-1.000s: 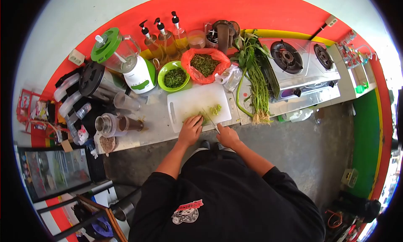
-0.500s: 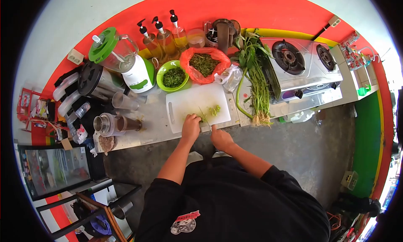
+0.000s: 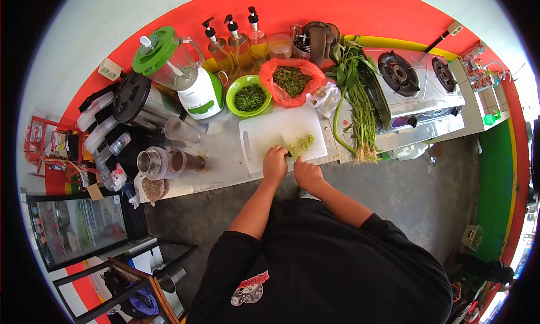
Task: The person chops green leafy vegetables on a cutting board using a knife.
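Note:
On the white cutting board (image 3: 259, 130), my left hand (image 3: 275, 162) is closed over green stalks whose ends barely show under the fingertips. My right hand (image 3: 309, 175) grips the handle of a knife (image 3: 286, 142) at the board's front edge. The blade points away from me, just right of my left fingertips. Small cut green pieces (image 3: 305, 142) lie to the right of the blade. Behind the board stand a green bowl of chopped leaves (image 3: 250, 98) and a red bag of chopped greens (image 3: 290, 80).
A bunch of long green stalks (image 3: 360, 110) lies right of the board, beside the gas stove (image 3: 419, 88). At the left are a blender (image 3: 199, 96), clear cups (image 3: 181, 130) and a jar (image 3: 163, 162). Pump bottles (image 3: 241, 49) stand at the wall.
The camera view has shifted, so the counter appears farther right. My left hand has come closer to the knife, and the blade has moved beside its fingertips.

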The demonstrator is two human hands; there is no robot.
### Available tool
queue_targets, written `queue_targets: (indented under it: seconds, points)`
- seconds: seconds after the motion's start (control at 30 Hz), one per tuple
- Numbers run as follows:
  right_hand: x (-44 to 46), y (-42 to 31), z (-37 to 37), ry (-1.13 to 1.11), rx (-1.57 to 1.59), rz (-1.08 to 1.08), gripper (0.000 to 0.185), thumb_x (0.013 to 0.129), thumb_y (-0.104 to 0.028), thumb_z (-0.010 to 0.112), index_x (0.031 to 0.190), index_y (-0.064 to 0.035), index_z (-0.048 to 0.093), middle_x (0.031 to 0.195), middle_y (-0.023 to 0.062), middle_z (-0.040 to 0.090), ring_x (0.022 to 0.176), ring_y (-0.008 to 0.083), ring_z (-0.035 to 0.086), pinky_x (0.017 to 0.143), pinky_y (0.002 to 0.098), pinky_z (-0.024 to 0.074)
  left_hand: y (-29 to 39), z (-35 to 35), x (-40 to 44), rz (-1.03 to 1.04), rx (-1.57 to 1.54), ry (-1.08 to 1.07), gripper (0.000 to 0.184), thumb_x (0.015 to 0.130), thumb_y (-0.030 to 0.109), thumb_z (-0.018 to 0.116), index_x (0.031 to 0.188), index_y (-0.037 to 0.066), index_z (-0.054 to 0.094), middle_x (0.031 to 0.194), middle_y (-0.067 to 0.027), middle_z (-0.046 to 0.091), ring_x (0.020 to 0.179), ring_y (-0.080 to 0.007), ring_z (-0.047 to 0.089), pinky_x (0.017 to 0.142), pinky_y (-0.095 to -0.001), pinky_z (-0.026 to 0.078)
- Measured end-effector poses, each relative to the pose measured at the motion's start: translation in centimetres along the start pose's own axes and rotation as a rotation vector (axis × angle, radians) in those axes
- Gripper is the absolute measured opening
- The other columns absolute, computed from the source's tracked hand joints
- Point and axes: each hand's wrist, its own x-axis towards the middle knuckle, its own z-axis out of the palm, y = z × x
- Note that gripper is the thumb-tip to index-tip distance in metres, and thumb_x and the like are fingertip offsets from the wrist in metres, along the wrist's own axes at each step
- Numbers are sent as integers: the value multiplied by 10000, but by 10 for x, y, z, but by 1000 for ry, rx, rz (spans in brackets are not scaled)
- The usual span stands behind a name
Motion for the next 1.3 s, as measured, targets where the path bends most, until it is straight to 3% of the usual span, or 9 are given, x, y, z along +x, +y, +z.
queue_targets:
  seconds: [0.27, 0.33, 0.47, 0.63, 0.77, 0.93, 1.17, 1.3]
  points:
    - [11, -5, 8, 97, -6, 32, 184, 941, -124, 536, 1074, -6, 486, 804, 169, 725, 776, 347, 741, 672, 449, 597, -13, 0, 8, -3, -102, -28, 143, 797, -36, 617, 902, 35, 684, 915, -133, 637, 912, -366, 622, 787, -463, 516]
    - [-1, -9, -1, 57, -52, 25, 187, 951, -139, 513, 1086, -12, 485, 770, 156, 722, 753, 342, 740, 661, 450, 594, -7, -5, 14, -149, -201, -22, 220, 767, -47, 661, 970, 34, 637, 944, -139, 633, 911, -386, 620, 777, -477, 514]
    - [1, -7, 10, 104, -51, 38, 202, 931, -131, 539, 1086, -14, 485, 773, 153, 724, 756, 334, 742, 658, 450, 593, 3, -15, 17, -193, -276, 136, 318, 737, -48, 702, 1023, 42, 597, 934, -144, 625, 916, -393, 615, 764, -490, 510]
    - [5, -10, -4, 34, -56, 31, 233, 916, -114, 563, 1101, -9, 470, 816, 172, 731, 775, 339, 743, 663, 443, 595, -11, -9, 8, -121, -158, 9, 209, 730, -27, 716, 908, 52, 640, 887, -133, 595, 911, -389, 612, 770, -476, 510]
    - [-6, -12, 2, 44, -57, 26, 228, 923, -114, 557, 1101, -1, 471, 833, 182, 730, 799, 347, 743, 671, 449, 594, -11, 0, -3, -63, -104, 87, 127, 761, -7, 694, 866, 54, 657, 901, -109, 610, 921, -349, 619, 780, -454, 520]
    - [18, -7, -8, 22, -30, -34, 256, 926, -126, 559, 1120, 12, 464, 907, 211, 731, 850, 360, 742, 703, 448, 601, -12, -6, -11, 152, 49, 157, 84, 824, 42, 654, 902, 46, 684, 942, -60, 637, 966, -278, 614, 792, -401, 542]
    - [4, -15, 3, -21, 21, 46, 237, 924, -113, 548, 1111, 11, 470, 907, 214, 730, 867, 356, 741, 741, 456, 593, -12, -10, -16, 203, -31, 155, 78, 866, 60, 636, 919, 41, 689, 1025, -75, 654, 982, -284, 616, 802, -403, 540]
    - [18, -14, -7, -21, 3, 14, 238, 926, -114, 543, 1114, 12, 471, 904, 213, 730, 861, 358, 741, 747, 459, 595, -19, -11, -8, 99, -113, 66, 106, 852, 84, 677, 937, 20, 676, 1038, -123, 679, 985, -338, 624, 837, -434, 522]
